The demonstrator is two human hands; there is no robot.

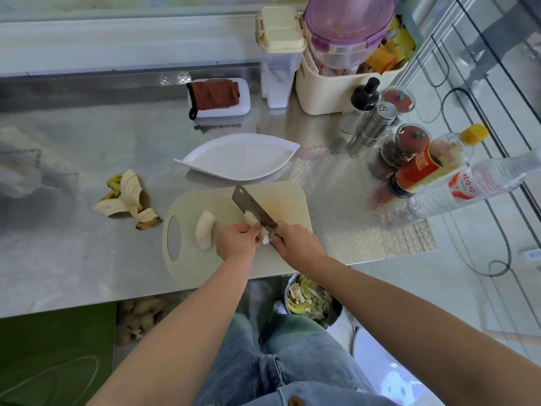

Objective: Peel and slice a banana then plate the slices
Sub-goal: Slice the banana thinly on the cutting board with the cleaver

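Clasps the cleaver (252,204) by its handle in the right grip (295,241), fingers curled round and hiding the handle almost entirely. Pinches the near banana piece (251,220) with the left grip (235,240), fingertips bent down onto it, the two grips almost touching. Finds that piece between the grips and just beyond them, on the cutting board (288,200), long axis running away from the grips and slightly leftward. Shows the blade reaching out from the right grip on nearly the same slant, laid against the right flank of the piece rather than plainly across it. Puts the left grip nearer the fruit, the right nearer the blade's heel. Calls, most likely, for setting the edge across that axis for the next slice, with the left fingertips kept back from it.

Leaves a second banana piece (205,230) just left of the left grip, untouched on the same board and roughly parallel to the first. Sets the white plate (234,159) beyond both grips, past the board's far edge, bare of slices. Places the peel (128,200) well off to the left on the worktop (73,253).

Cannot tell whether the edge is in the flesh, nor how many small cut bits (265,239) sit between the grips: covered by fingers and blurred.
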